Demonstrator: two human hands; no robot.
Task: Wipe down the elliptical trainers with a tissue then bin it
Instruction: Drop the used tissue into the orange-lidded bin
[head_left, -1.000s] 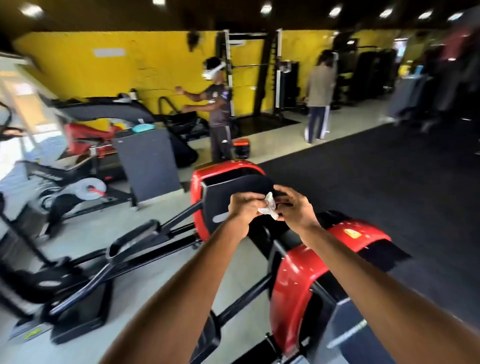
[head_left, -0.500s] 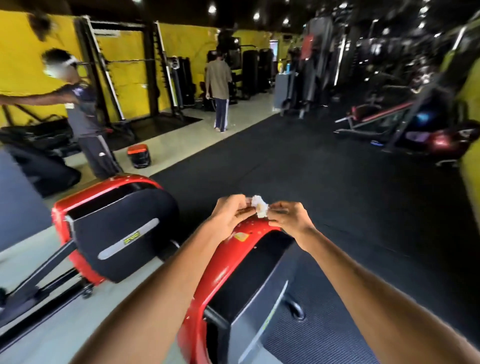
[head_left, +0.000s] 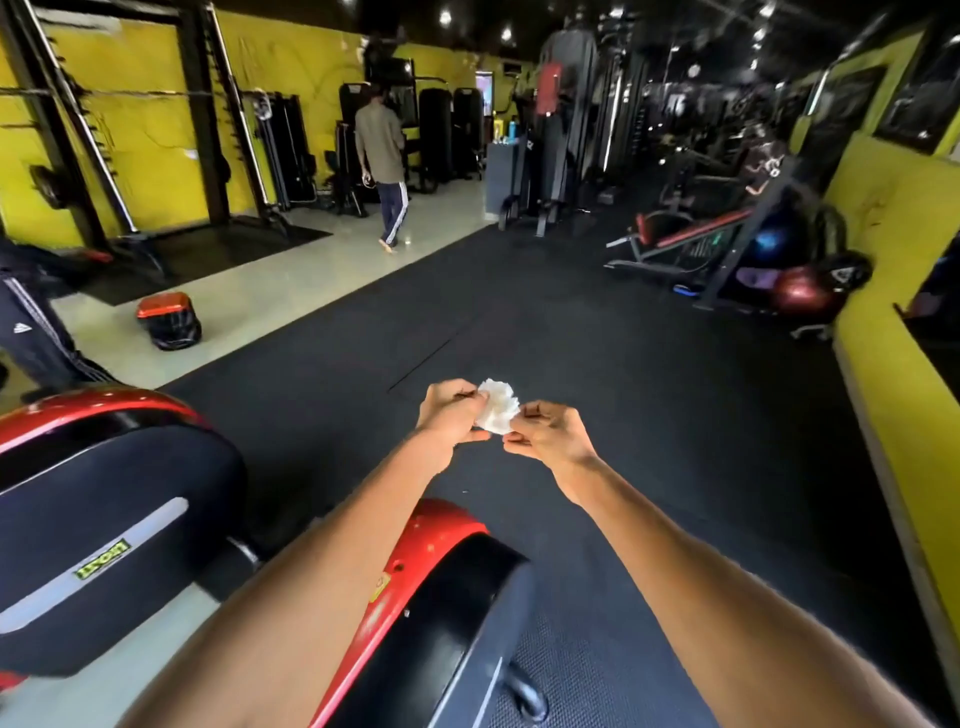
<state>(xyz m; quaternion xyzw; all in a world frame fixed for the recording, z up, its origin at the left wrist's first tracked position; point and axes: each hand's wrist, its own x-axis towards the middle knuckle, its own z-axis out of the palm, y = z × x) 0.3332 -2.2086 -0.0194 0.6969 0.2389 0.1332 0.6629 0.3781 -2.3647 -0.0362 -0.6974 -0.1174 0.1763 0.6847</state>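
1. Nearest, at six o'clock, a red and black elliptical trainer (head_left: 457, 597) sits under the person's forearms. A second trainer (head_left: 119, 519) stands just beside it at eight o'clock.
2. Both arms reach straight ahead over the black floor mat (head_left: 649, 364), with the hands close together.
3. The tissue (head_left: 498, 410) is up in the air between them, a small white crumpled wad with ruffled edges.
4. The left hand (head_left: 449, 410) pinches its left side with curled fingers, and the right hand (head_left: 550, 436) pinches the right side the same way.
5. Farther off at ten o'clock, a small black bin (head_left: 169, 322) with a red lid stands on the pale floor. I cannot see what is inside it.
6. Far off at eleven o'clock a person (head_left: 382, 156) is mid-step, back turned.
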